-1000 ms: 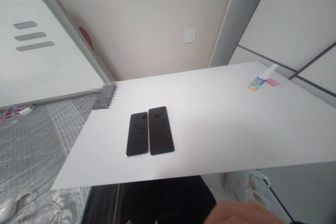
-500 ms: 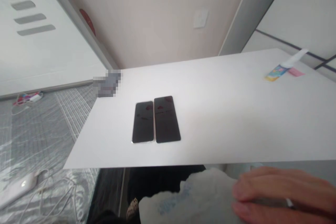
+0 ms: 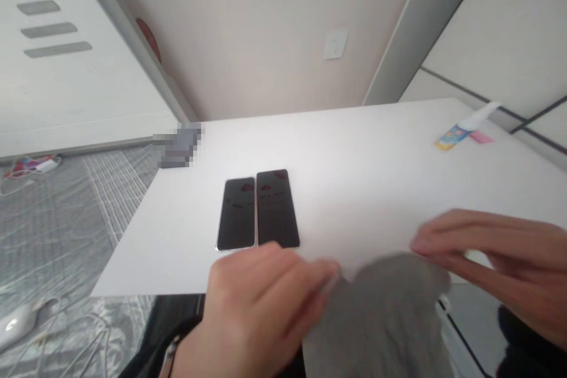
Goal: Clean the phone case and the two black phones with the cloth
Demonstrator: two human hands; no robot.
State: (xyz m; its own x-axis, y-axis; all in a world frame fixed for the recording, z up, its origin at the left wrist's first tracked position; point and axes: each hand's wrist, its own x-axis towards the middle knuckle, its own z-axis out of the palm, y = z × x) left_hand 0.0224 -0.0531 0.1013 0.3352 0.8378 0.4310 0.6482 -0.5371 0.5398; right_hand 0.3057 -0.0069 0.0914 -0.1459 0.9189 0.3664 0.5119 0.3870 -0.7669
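Left hand [image 3: 259, 301]: pinches thin grey cloth-like sheet [image 3: 376, 319]
Right hand [image 3: 518, 242]: pinches sheet's opposite corner
Black rectangular phones [image 3: 277, 207]: beyond nearer left hand, long axes pointing away

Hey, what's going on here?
A person's left hand and right hand hold a thin grey sheet between them, at the near edge of a white table; cloth or paper, I can't tell. Two dark-screened phones lie side by side on the table, and a colourful bottle is near its far right corner.
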